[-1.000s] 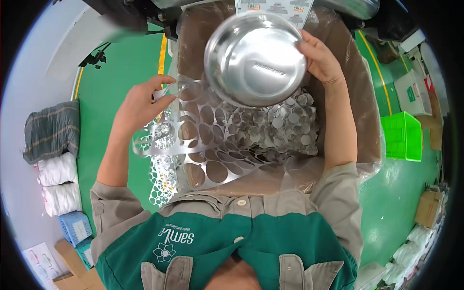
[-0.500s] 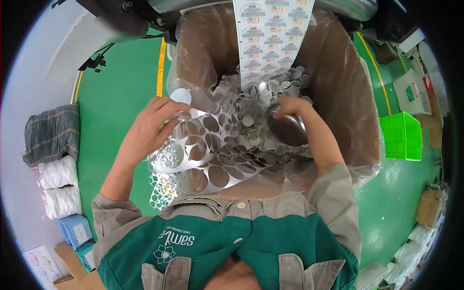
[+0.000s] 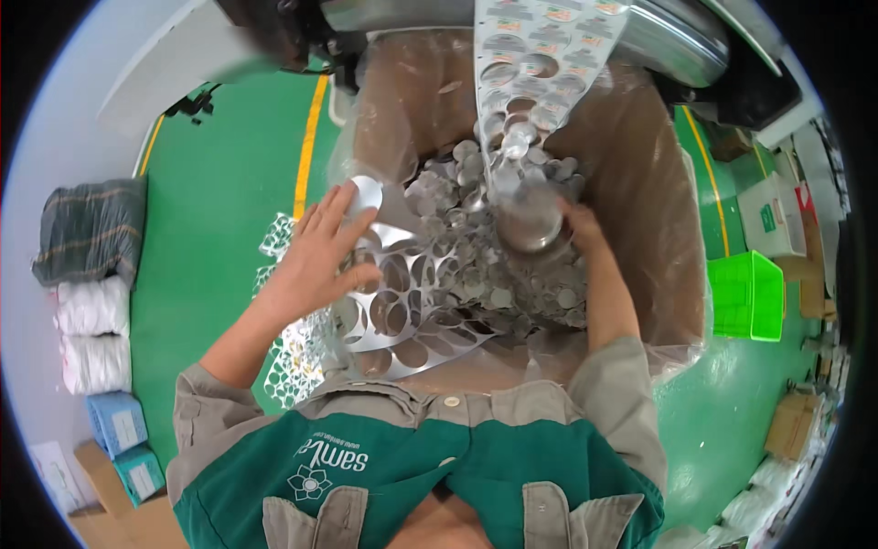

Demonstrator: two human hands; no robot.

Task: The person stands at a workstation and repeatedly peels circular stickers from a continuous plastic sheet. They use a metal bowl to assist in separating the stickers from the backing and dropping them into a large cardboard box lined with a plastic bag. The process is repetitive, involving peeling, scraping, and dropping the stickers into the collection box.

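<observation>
Metal bowl (image 3: 532,220), seen in the head view, sits just right of the middle of the frame, low over a heap of loose discs (image 3: 498,298). Its outline is blurred, so I cannot tell exactly how it is tilted or whether its base touches the heap. At its right edge the right hand (image 3: 576,227) is curled, seemingly pinching the rim between thumb and fingers (the blur hides just how). Left of the middle, the left hand (image 3: 320,252) has its fingers spread beside a white disc (image 3: 368,196), its thumb reaching over a hole-punched sheet (image 3: 393,234); whether the fingertips press on either, I cannot tell. At the top of the frame a printed strip (image 3: 501,44) hangs down beside a shiny roller (image 3: 677,41), its lower end near the bowl. A brown bin (image 3: 649,156) lined with clear plastic surrounds the heap.

I would judge the bowl light when bare, stiff and hard to break, though it may dent. Its polished wall should be slippery, so the rim looks the surest hold, thumb inside and fingers outside; a load of discs would make it tip about that one-sided grip.
</observation>
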